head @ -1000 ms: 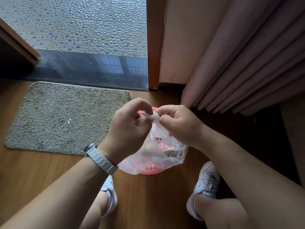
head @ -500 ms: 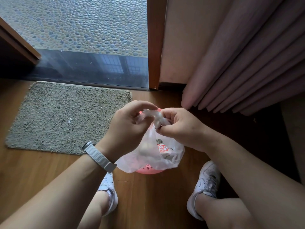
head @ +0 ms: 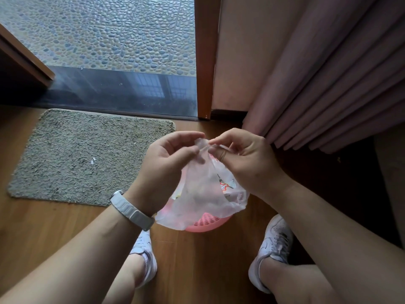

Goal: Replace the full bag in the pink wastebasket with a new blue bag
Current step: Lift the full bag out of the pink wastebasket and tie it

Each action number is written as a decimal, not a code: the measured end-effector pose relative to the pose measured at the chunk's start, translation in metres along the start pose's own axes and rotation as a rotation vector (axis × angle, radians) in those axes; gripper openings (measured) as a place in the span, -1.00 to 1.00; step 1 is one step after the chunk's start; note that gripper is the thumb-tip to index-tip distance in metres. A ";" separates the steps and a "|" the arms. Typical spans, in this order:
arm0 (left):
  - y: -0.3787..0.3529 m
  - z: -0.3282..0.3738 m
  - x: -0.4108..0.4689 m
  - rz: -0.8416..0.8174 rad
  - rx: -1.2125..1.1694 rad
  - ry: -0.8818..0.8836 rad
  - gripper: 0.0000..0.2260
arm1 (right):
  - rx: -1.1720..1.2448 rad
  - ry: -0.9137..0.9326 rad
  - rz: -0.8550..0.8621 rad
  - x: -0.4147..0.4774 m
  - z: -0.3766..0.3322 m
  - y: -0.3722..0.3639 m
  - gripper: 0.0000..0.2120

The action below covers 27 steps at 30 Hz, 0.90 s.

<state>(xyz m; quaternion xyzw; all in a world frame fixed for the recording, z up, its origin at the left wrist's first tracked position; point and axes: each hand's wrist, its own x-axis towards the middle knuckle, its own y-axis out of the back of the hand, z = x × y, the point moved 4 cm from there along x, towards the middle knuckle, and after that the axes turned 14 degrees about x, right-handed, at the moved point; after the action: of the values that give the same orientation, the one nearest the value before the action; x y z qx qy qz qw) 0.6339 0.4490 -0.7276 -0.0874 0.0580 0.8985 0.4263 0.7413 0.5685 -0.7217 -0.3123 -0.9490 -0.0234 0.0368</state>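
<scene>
A full translucent white bag [head: 203, 194] with scraps inside hangs just above the pink perforated wastebasket [head: 207, 222], which stands on the wooden floor between my feet. My left hand [head: 166, 170] pinches the gathered top of the bag between thumb and fingers. Facing it, my right hand [head: 243, 159] pinches the same twisted top from the other side. Most of the wastebasket is hidden behind the bag and my hands. No blue bag is in view.
A grey doormat [head: 76, 154] lies to the left by the glass door sill [head: 122, 93]. A wooden door frame [head: 203, 58] and pink curtains [head: 328, 84] stand behind and to the right. My white shoes [head: 274, 244] flank the wastebasket.
Both hands have shifted their pinch on the bag's top; the small knot-like bunch seen earlier is now spread into a flatter twisted strip. The bag stays over the basket.
</scene>
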 end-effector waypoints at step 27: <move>-0.004 -0.003 0.000 -0.059 0.120 -0.043 -0.88 | 0.155 -0.168 0.216 0.002 0.013 0.006 -0.91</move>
<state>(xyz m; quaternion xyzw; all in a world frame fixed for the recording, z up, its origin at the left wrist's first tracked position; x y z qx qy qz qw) 0.6377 0.4511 -0.7311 -0.0438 0.0999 0.8820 0.4584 0.7427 0.5758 -0.7339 -0.4095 -0.9086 0.0801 -0.0163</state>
